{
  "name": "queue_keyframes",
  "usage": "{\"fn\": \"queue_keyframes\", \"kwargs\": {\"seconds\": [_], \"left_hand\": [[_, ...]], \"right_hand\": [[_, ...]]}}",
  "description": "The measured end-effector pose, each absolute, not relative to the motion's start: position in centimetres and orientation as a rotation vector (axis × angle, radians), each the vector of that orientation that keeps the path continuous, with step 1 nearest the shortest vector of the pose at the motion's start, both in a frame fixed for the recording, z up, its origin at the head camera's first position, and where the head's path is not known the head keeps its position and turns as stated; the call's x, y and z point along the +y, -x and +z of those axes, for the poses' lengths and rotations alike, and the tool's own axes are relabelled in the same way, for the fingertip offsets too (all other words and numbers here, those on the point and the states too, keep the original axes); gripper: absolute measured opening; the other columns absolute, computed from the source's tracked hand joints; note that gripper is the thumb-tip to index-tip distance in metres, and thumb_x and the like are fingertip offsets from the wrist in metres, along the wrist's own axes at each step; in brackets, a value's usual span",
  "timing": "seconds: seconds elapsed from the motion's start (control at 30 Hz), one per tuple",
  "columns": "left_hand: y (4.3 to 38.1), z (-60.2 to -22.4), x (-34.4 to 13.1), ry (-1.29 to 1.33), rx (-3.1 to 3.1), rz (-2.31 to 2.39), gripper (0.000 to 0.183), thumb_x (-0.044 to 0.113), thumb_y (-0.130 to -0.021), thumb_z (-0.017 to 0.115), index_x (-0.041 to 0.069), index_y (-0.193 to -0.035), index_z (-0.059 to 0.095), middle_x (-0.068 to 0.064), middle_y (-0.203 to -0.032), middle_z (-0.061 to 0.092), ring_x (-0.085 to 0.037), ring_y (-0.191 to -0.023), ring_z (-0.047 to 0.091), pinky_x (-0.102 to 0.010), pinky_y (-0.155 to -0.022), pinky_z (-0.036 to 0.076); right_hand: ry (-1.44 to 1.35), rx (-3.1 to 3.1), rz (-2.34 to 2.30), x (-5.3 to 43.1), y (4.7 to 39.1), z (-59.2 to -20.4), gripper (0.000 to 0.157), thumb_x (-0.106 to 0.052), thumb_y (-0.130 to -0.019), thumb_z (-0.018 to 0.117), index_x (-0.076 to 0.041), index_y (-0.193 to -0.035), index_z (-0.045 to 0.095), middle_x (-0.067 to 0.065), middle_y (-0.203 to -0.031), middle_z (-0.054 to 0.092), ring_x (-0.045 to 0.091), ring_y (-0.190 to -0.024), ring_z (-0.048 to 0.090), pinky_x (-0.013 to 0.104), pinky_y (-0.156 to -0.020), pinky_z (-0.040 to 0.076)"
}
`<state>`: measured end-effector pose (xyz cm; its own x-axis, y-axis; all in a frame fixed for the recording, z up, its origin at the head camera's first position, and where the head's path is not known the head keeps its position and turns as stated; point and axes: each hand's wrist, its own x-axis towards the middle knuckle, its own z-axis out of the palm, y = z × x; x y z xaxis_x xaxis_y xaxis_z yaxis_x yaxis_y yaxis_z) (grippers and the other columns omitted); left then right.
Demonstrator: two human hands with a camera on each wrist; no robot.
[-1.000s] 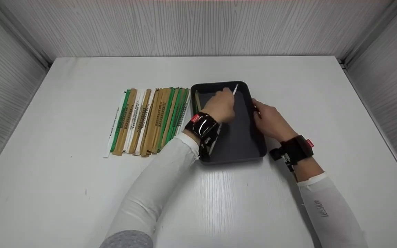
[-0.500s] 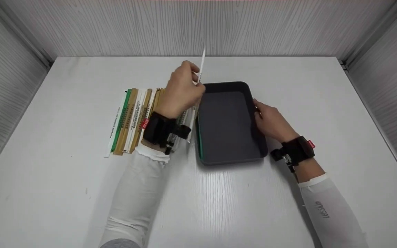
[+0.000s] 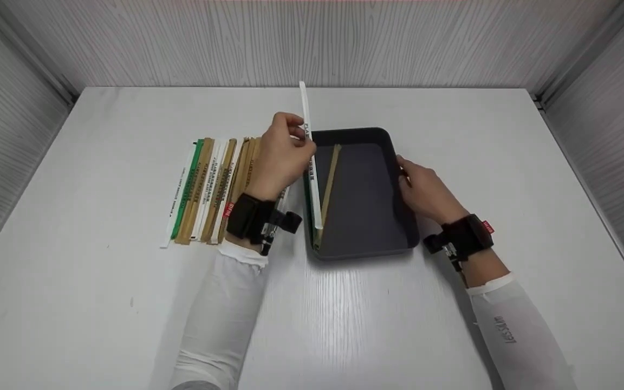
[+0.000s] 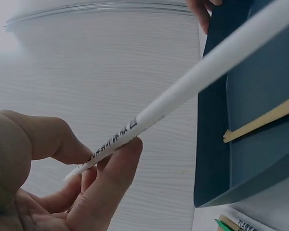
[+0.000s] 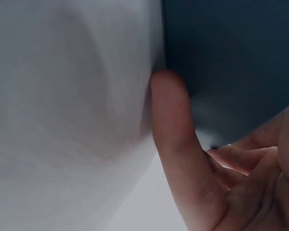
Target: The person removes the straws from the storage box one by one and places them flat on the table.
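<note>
My left hand pinches a white paper-wrapped straw between thumb and fingertips, above the left edge of a dark grey tray. The straw stands aslant, its lower end over the tray's left side; dark printing on its wrapper shows in the left wrist view. A brown-wrapped straw lies slanted inside the tray, with a hint of green beside it along the left wall. Against the tray's right outer wall rests my right hand; in the right wrist view one straight finger touches that wall.
Left of the tray, a row of white, brown and green wrapped straws lies side by side, partly hidden by the left hand and wrist. Behind the white table rises a wood-grain panel.
The left hand has moved left from above the tray's middle, still holding a white straw, whose lower end now hangs over the tray. The brown straw now slants inward from the left wall. The right hand stays put.
</note>
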<state>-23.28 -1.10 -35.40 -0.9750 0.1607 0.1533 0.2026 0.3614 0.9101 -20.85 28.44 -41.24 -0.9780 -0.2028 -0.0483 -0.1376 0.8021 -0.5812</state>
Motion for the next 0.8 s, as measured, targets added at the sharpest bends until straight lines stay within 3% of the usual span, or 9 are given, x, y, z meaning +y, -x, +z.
{"fn": "queue_keyframes", "kwargs": {"seconds": [0.1, 0.4, 0.53, 0.67, 0.8], "left_hand": [[23.2, -35.3, -1.8, 0.330, -2.531, -1.673, 0.042, 0.005, -0.098, 0.057, -0.002, -0.138, 0.047, -0.015, -0.116, 0.057, -0.027, -0.107, 0.064, -0.036, -0.082, 0.052], [24.3, -36.6, -5.5, 0.193, -2.708, -1.266, 0.035, 0.009, -0.099, 0.058, -0.006, -0.130, 0.056, -0.017, -0.109, 0.058, -0.028, -0.090, 0.055, -0.039, -0.077, 0.045], [24.8, -37.7, -5.9, 0.156, -2.816, -1.151, 0.033, 0.007, -0.096, 0.056, -0.008, -0.126, 0.058, -0.020, -0.111, 0.059, -0.031, -0.091, 0.057, -0.044, -0.076, 0.049], [25.5, -38.8, -5.6, 0.101, -2.899, -1.008, 0.024, 0.000, -0.095, 0.054, -0.009, -0.116, 0.060, -0.025, -0.112, 0.059, -0.033, -0.088, 0.058, -0.045, -0.067, 0.051], [26.0, -39.8, -5.1, 0.073, -2.951, -0.820, 0.015, -0.006, -0.095, 0.052, -0.006, -0.102, 0.064, -0.024, -0.101, 0.064, -0.030, -0.079, 0.058, -0.042, -0.056, 0.049]], "right_hand": [[0.272, 2.871, -0.923, 28.3, 20.9, -41.2, 0.053, -0.009, -0.109, 0.037, 0.008, -0.159, 0.028, 0.030, -0.155, 0.045, 0.037, -0.131, 0.055, 0.049, -0.104, 0.047], [0.265, 2.877, -0.915, 28.5, 20.9, -41.1, 0.054, -0.008, -0.109, 0.037, 0.008, -0.159, 0.027, 0.031, -0.155, 0.044, 0.035, -0.119, 0.058, 0.049, -0.101, 0.047], [0.259, 2.877, -0.918, 28.5, 20.9, -41.2, 0.054, -0.008, -0.109, 0.037, 0.008, -0.159, 0.027, 0.031, -0.154, 0.044, 0.035, -0.118, 0.058, 0.049, -0.100, 0.047], [0.263, 2.870, -0.927, 28.5, 20.8, -41.2, 0.054, -0.009, -0.109, 0.037, 0.008, -0.159, 0.026, 0.030, -0.156, 0.042, 0.036, -0.124, 0.057, 0.050, -0.104, 0.047], [0.262, 2.871, -0.933, 28.4, 20.8, -41.3, 0.054, -0.008, -0.109, 0.038, 0.008, -0.159, 0.026, 0.030, -0.156, 0.042, 0.037, -0.129, 0.056, 0.051, -0.106, 0.047]]}}
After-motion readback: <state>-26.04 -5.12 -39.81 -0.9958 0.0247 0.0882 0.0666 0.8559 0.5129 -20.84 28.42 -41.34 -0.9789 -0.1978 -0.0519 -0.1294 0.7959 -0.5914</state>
